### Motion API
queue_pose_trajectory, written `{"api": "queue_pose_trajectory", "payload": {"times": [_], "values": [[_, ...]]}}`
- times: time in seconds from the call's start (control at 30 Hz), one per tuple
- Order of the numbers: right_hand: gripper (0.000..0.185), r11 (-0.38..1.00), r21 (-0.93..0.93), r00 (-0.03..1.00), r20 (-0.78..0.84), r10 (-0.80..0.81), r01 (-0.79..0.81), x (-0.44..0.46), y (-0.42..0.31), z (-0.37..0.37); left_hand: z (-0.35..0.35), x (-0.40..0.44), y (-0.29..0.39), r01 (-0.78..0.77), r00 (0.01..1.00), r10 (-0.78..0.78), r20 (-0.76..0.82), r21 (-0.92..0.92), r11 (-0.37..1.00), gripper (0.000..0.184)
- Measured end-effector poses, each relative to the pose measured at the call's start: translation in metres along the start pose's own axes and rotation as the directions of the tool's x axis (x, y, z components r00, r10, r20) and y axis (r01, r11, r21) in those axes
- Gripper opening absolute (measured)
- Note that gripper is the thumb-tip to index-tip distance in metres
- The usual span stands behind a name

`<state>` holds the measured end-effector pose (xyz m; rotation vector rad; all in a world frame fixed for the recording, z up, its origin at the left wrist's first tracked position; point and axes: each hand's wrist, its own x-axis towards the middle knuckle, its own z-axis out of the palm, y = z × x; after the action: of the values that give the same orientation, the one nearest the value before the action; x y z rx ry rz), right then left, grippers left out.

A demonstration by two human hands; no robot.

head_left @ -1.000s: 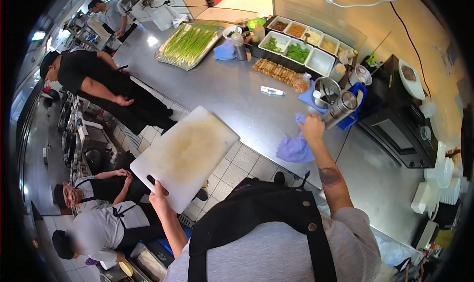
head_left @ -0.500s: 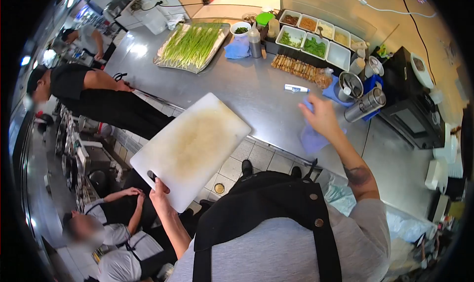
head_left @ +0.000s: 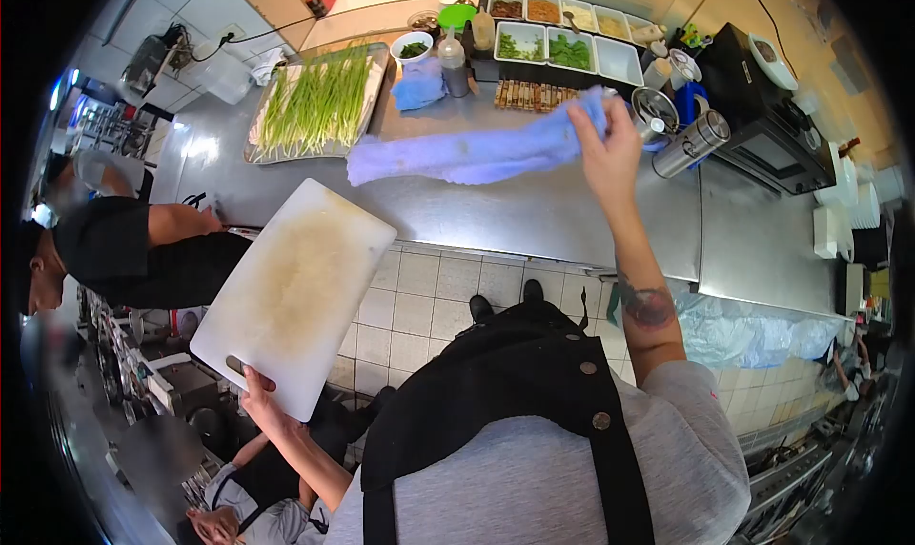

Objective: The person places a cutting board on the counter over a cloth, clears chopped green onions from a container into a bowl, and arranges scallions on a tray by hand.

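With 12 o'clock taken as straight ahead of the wearer, a black bib apron with metal snaps is seen nearest, worn over a grey shirt. At 9 o'clock the left hand is closed on the near end of a white rectangular plastic cutting board, gripped at its handle slot. The board is held at 10 o'clock, tilted, its face marked by a yellowish-brown stain. At 1 o'clock one end of a long lavender-blue fabric cloth is pinched by the right hand. The cloth is stretched sideways over a grey stainless-steel counter, its loose end at 12 o'clock; whether the counter is touched by it cannot be told.

Near the right hand, a silver cylindrical metal flask is seen at 1 o'clock. At 11 o'clock, long green-and-white spring onions are laid on a flat metal tray. Farther off, just left of 12 o'clock, a crumpled blue cloth is placed beside a clear squeeze bottle. White rectangular food tubs are set in two rows at 12 o'clock, some filled with chopped greens.
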<state>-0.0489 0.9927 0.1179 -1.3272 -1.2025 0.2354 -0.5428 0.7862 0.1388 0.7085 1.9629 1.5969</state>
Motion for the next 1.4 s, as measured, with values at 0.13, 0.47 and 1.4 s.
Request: {"api": "queue_pose_trajectory", "payload": {"times": [0.13, 0.47, 1.4], "values": [[0.041, 0.861, -0.3, 0.911, -0.109, 0.397, -0.411, -0.054, 0.092, -0.061, 0.012, 0.003, -0.012, 0.061, 0.998, -0.058, 0.032, -0.105, 0.993, 0.032], [0.042, 0.639, -0.697, 0.919, -0.073, 0.387, -0.325, -0.137, 0.216, -0.126, 0.052, 0.002, -0.023, 0.109, 0.979, -0.101, 0.177, -0.039, 0.993, 0.031], [0.015, 0.994, 0.031, 0.197, 0.98, -0.009, -0.109, -0.136, 0.102, 0.007, 0.037, -0.022, -0.026, 0.152, 0.987, -0.15, 0.06, -0.042, 0.987, 0.033]]}}
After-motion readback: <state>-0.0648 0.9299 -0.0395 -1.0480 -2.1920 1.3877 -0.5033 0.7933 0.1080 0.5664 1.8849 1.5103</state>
